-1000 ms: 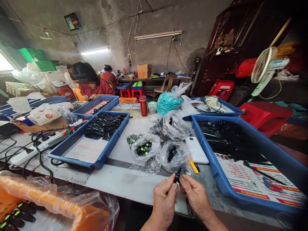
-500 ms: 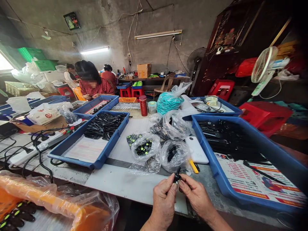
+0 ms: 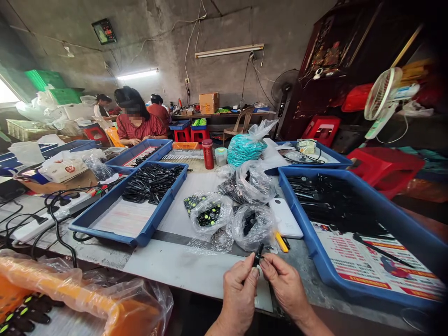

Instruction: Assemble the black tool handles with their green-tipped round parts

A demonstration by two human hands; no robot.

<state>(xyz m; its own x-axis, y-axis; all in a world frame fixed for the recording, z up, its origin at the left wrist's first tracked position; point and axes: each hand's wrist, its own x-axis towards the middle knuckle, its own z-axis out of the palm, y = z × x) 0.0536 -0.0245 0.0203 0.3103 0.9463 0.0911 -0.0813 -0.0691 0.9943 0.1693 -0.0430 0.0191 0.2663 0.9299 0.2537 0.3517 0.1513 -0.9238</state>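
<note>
A slim black plastic part [image 3: 258, 255] points up from between the thumb and fingers of my left hand [image 3: 238, 291], which is closed on it. My right hand [image 3: 287, 282] is pinched at the part's right side. A small dark bit shows at its fingertips, too small to name. Just beyond my hands, an open clear bag [image 3: 254, 228] holds small black pieces. To its left, another bag [image 3: 208, 214] contains black pieces with yellow-green dots. Behind them lies a third bag [image 3: 245, 184] with dark contents.
Blue trays of black parts stand left [image 3: 140, 205] and right [image 3: 315, 261]. A white rectangular device [image 3: 285, 219] and a yellow-handled tool [image 3: 281, 242] lie by the bags. An orange crate [image 3: 115, 308] is at lower left. A co-worker in red [image 3: 143, 123] sits across the table.
The black part has turned slightly in my left fingers, and my right fingertips have shifted a little at its side. The co-worker across the table has moved slightly.
</note>
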